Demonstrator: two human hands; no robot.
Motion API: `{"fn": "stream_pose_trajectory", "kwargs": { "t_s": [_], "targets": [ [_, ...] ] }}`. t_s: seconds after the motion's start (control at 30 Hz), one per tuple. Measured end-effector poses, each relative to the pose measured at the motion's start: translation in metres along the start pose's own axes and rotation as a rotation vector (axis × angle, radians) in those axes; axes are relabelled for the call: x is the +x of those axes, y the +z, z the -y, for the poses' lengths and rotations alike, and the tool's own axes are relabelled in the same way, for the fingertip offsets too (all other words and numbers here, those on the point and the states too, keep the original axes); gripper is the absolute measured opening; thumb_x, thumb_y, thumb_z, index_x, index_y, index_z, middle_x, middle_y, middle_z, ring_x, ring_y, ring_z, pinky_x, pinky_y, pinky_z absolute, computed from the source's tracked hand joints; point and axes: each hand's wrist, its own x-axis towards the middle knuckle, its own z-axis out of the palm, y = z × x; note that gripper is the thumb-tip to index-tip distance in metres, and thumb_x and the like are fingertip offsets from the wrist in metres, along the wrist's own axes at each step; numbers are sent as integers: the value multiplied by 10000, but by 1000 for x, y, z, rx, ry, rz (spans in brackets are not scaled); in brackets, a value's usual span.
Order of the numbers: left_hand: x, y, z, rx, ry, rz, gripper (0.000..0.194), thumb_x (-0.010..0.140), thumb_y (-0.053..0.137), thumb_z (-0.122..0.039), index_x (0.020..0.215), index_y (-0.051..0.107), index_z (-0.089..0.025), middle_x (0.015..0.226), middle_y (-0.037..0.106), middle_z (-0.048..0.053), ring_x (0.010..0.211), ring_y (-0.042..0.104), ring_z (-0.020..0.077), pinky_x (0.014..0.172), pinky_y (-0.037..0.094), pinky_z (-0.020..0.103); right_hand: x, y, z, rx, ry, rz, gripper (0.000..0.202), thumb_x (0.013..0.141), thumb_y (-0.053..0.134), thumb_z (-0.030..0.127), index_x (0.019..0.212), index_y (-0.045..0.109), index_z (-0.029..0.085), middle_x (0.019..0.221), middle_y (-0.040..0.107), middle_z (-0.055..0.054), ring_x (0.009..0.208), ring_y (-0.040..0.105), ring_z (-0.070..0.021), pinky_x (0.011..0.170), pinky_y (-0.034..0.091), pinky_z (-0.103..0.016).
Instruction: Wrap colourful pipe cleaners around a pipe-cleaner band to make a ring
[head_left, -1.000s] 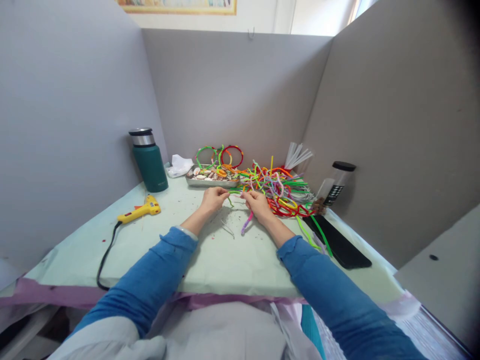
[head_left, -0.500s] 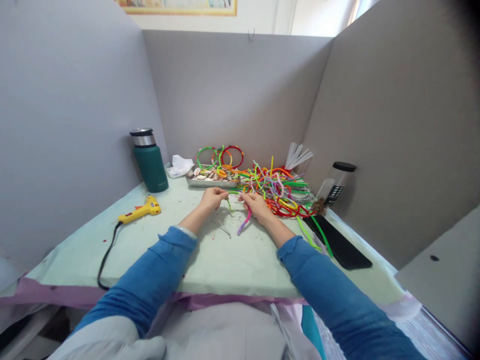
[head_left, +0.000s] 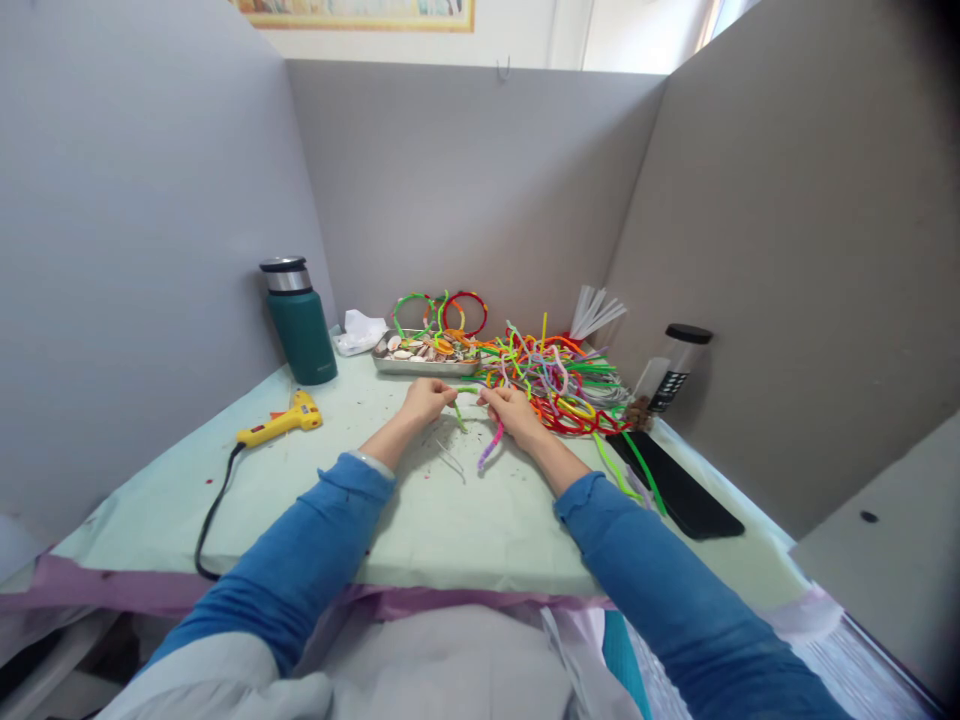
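Observation:
Between my two hands stretches a green pipe cleaner (head_left: 467, 390), slightly bowed upward. My left hand (head_left: 430, 398) pinches it, and a green end (head_left: 460, 416) hangs below the fingertips. My right hand (head_left: 510, 410) is closed on the other side, with a pink and purple pipe cleaner (head_left: 490, 446) hanging down beneath its fingers. How the green and pink parts join is hidden by the right fingers. Just below my hands a thin pale wire-like piece (head_left: 451, 460) lies on the table.
A heap of colourful pipe cleaners (head_left: 555, 365) lies right of a metal tray (head_left: 427, 367) of shells. Wrapped rings (head_left: 465, 295) stand behind. A yellow glue gun (head_left: 281, 425) and a green bottle (head_left: 301, 335) are left; a clear jar (head_left: 679, 365) and black phone-like slab (head_left: 682, 490) right.
Both hands stay almost in place. The green pipe cleaner between them bows a little more, and its hanging end and the pink end have shifted slightly.

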Motion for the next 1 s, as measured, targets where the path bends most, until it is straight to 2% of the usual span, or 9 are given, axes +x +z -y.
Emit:
{"fn": "stream_pose_trajectory", "kwargs": {
  "t_s": [0.13, 0.23, 0.5, 0.6, 0.7, 0.87, 1.0],
  "targets": [
    [1, 1, 2, 12, -1, 9, 221, 748, 593, -326, 677, 658, -127, 453, 531, -25, 331, 371, 61, 399, 270, 212, -1, 0, 2, -9, 10, -10, 339, 747, 560, 473, 690, 633, 146, 437, 450, 49, 404, 311, -78, 440, 235, -240],
    [2, 1, 3, -61, -25, 50, 211, 755, 586, -312, 661, 634, -129, 453, 529, -25, 321, 349, 55, 388, 251, 216, 0, 0, 1, -3, 4, -13, 341, 748, 560, 473, 692, 628, 143, 431, 447, 52, 405, 311, -77, 442, 234, -239],
    [-1, -2, -3, -534, -154, 265, 183, 765, 590, -272, 652, 554, -133, 480, 481, -20, 341, 306, 49, 375, 244, 219, -1, -1, 1, 16, -19, -5, 367, 745, 553, 509, 709, 624, 151, 423, 431, 56, 398, 314, -81, 434, 227, -239],
    [-4, -3, -6, -631, -213, 326, 178, 785, 546, -247, 643, 529, -141, 477, 453, -20, 343, 274, 46, 358, 229, 207, 0, -1, 0, 10, -36, -4, 378, 747, 550, 517, 714, 631, 148, 425, 434, 55, 400, 309, -80, 435, 227, -238],
    [-6, -3, -8, -625, -225, 326, 176, 790, 525, -255, 658, 542, -140, 532, 516, 4, 348, 266, 44, 347, 236, 201, 0, -1, -1, 4, -39, -4, 387, 748, 548, 522, 719, 639, 147, 425, 435, 54, 400, 309, -80, 436, 230, -237],
    [-3, -1, -5, -527, -104, 257, 187, 763, 557, -284, 755, 626, -111, 697, 636, 54, 373, 322, 39, 365, 298, 207, 3, -2, -5, -12, -36, -36, 392, 747, 551, 521, 711, 646, 143, 423, 440, 52, 401, 315, -82, 436, 234, -236],
    [2, 0, -1, -357, -36, 238, 197, 718, 566, -237, 822, 669, -105, 525, 567, 8, 374, 385, 70, 402, 323, 213, 5, -3, -7, -5, -24, -58, 385, 746, 552, 515, 708, 643, 143, 421, 438, 52, 395, 307, -80, 431, 226, -236]
  ]
}}
